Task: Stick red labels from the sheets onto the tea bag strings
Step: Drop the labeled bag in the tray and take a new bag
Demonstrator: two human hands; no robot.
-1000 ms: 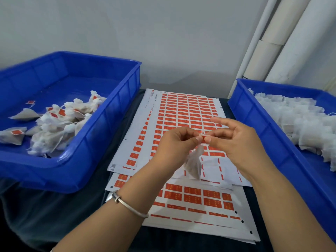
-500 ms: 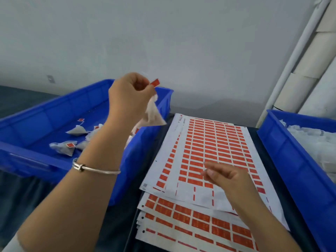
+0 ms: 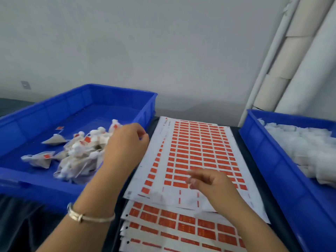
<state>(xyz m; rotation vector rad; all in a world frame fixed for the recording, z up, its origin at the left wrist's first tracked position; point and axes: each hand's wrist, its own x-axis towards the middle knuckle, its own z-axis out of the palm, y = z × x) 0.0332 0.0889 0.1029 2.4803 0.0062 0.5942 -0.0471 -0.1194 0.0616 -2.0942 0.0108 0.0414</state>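
Observation:
A stack of white sheets with rows of red labels (image 3: 196, 142) lies between two blue bins; the top sheet's near rows are peeled bare. My left hand (image 3: 127, 142) hovers over the right rim of the left bin (image 3: 118, 90) with its fingers loosely curled and nothing in them. Below it lies a pile of tea bags with red labels (image 3: 80, 153). My right hand (image 3: 209, 180) floats just above the near part of the top sheet, fingers relaxed and blurred, holding nothing I can see.
The right blue bin (image 3: 272, 160) holds a heap of white unlabelled tea bags (image 3: 300, 142). More label sheets (image 3: 181, 226) fan out under the top one toward me. White pipes (image 3: 291, 60) run up the wall at the back right.
My left hand carried the labelled tea bag left, let it go into the left bin, and now hangs low and empty. My right hand stayed over the sheet.

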